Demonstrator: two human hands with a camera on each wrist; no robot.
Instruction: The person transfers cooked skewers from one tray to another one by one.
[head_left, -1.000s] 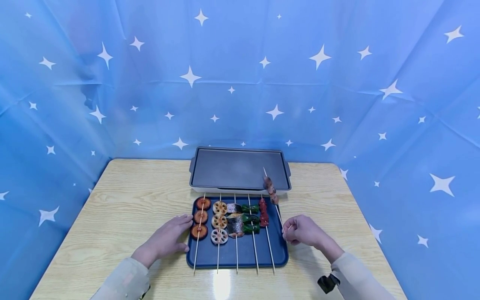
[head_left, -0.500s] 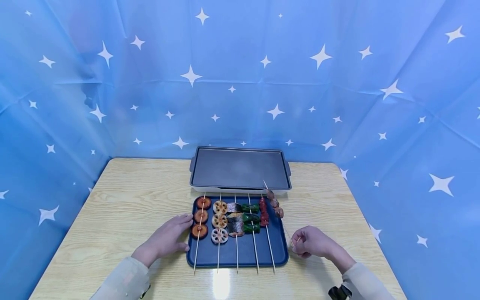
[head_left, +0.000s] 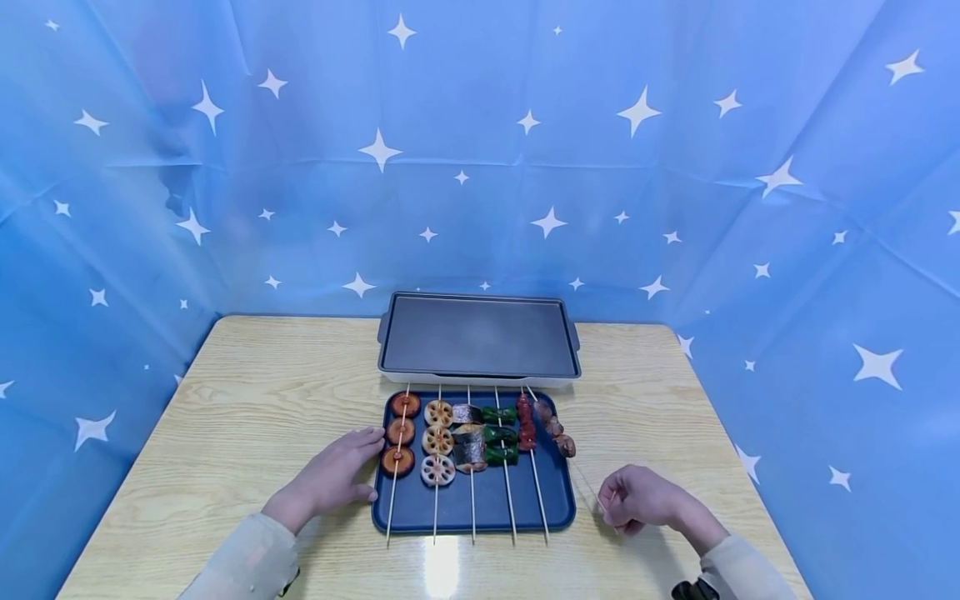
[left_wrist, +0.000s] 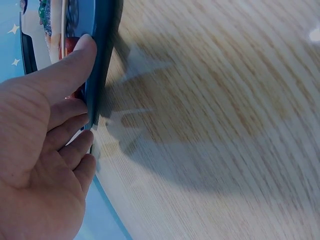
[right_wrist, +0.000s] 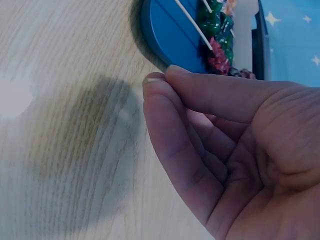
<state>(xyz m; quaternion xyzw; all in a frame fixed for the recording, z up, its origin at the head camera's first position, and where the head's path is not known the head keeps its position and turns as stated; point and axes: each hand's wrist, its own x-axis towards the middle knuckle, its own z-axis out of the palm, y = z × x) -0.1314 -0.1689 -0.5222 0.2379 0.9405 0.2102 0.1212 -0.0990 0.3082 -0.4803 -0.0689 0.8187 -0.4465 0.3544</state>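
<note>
My right hand (head_left: 637, 507), off the tray's right side, pinches the lower end of a brown meat skewer (head_left: 556, 427) between thumb and index finger. This skewer slants over the right rim of the dark blue tray (head_left: 450, 521), its tip up by the red meat skewer (head_left: 527, 425). In the right wrist view the pinching fingertips (right_wrist: 177, 70) show, with most of the brown meat hidden. My left hand (head_left: 333, 477) rests on the tray's left rim with relaxed fingers, beside the mushroom skewer (head_left: 401, 432); the left wrist view shows the thumb (left_wrist: 86, 46) at the rim.
Also on the tray lie a lotus root skewer (head_left: 438, 442), a skewer of grilled fish (head_left: 470, 448) and a green pepper skewer (head_left: 500, 437). Behind the tray stands a dark rectangular griddle (head_left: 480, 333). The wooden table (head_left: 262, 375) meets a blue starry cloth (head_left: 480, 208).
My right hand has drawn the brown meat skewer toward me and rightward, from over the griddle down to the tray's right rim. The left hand has stayed in place.
</note>
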